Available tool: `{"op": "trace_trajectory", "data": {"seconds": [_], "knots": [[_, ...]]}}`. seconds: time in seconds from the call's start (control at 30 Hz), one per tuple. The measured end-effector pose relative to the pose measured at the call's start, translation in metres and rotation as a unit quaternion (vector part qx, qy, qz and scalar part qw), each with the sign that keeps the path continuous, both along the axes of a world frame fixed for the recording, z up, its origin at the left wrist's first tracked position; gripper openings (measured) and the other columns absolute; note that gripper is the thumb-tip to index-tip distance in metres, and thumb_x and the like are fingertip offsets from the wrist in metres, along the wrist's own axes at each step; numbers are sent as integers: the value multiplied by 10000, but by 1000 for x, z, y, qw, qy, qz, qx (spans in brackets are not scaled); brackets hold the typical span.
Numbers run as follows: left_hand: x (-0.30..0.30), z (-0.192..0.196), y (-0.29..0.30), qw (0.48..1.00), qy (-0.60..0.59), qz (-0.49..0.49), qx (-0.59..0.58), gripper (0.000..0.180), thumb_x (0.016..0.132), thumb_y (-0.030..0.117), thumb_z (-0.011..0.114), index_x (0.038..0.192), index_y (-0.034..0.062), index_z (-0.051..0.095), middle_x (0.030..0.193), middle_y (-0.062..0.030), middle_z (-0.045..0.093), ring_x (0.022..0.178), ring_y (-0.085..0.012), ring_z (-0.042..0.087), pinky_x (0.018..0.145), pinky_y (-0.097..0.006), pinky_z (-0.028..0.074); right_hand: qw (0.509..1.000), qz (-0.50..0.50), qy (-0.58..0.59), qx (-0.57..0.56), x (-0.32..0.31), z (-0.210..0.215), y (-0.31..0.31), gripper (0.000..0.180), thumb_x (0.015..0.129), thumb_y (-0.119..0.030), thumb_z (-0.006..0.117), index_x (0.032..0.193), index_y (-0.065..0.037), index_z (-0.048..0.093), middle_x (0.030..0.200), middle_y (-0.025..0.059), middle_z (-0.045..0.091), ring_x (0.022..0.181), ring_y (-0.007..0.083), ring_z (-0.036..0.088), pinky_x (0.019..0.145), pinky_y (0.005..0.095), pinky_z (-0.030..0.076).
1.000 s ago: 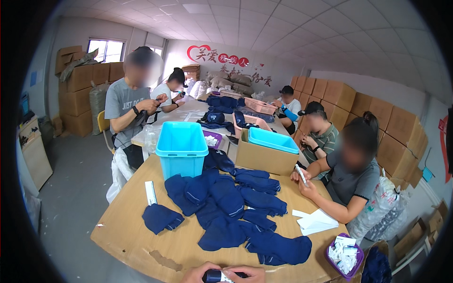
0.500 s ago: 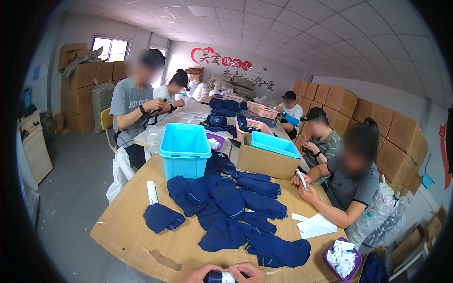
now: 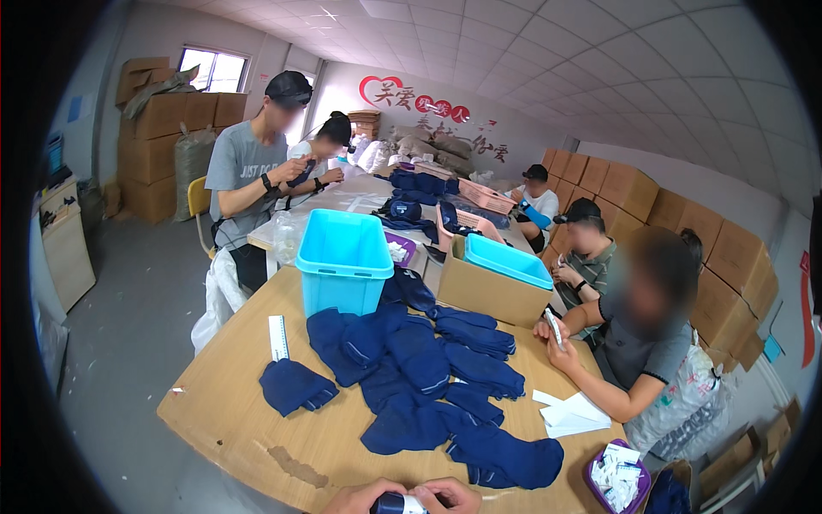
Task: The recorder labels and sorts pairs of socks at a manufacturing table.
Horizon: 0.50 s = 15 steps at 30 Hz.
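At the near edge of the table, my left hand [image 3: 353, 499] and my right hand [image 3: 451, 496] are both closed on a small navy fabric piece [image 3: 388, 503] with a white paper strip [image 3: 413, 505] on it. My left fingers wrap its left side, while my right thumb and fingers pinch at the strip. The lower part of the piece is cut off by the picture's edge. Ahead of my hands lies a heap of navy sock-like fabric pieces [image 3: 417, 360]. To its left, a single navy piece [image 3: 295, 387] lies apart, touching a white printed strip [image 3: 278, 337].
A turquoise bin [image 3: 345, 287] stands behind the heap, beside a cardboard box [image 3: 479, 295] holding a turquoise tub [image 3: 509, 261]. White strips [image 3: 575, 415] and a purple basket of labels [image 3: 618, 478] lie to the right. A person [image 3: 646, 334] there holds a white object; others sit farther back.
The view has shifted slightly. My hands keep their grip on the navy piece in nearly the same place. The person at the far left has raised their hands a little.
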State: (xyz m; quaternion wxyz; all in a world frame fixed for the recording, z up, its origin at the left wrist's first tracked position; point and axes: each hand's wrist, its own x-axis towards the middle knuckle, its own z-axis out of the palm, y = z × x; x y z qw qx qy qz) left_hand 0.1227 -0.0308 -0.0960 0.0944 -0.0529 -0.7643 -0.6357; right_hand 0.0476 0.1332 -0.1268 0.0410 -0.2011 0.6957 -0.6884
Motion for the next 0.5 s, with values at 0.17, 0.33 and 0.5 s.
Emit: {"op": "trace_trajectory", "data": {"seconds": [0.17,0.33,0.5], "knots": [[1,2,1,1000,-1,1,8,387,741,143,770,1061,32,583,940,-114,629,881,-205,617,791,-316,480,1000,8,4,15,0,4,1,86,880,2,656,953,39,631,873,68,669,793,110,624,713,234,504],[0,-7,1,1000,12,4,-5,375,750,147,768,1055,34,582,933,-113,625,861,-211,613,773,-321,482,999,-4,-18,26,3,7,-1,82,879,7,655,953,34,632,870,66,668,800,106,617,710,234,498],[3,3,-1,1000,-4,7,-3,374,738,136,767,1046,34,581,921,-121,619,840,-231,614,760,-321,482,1000,4,-13,16,7,4,-2,85,876,11,656,956,24,632,871,62,669,801,102,619,704,229,496]]}}
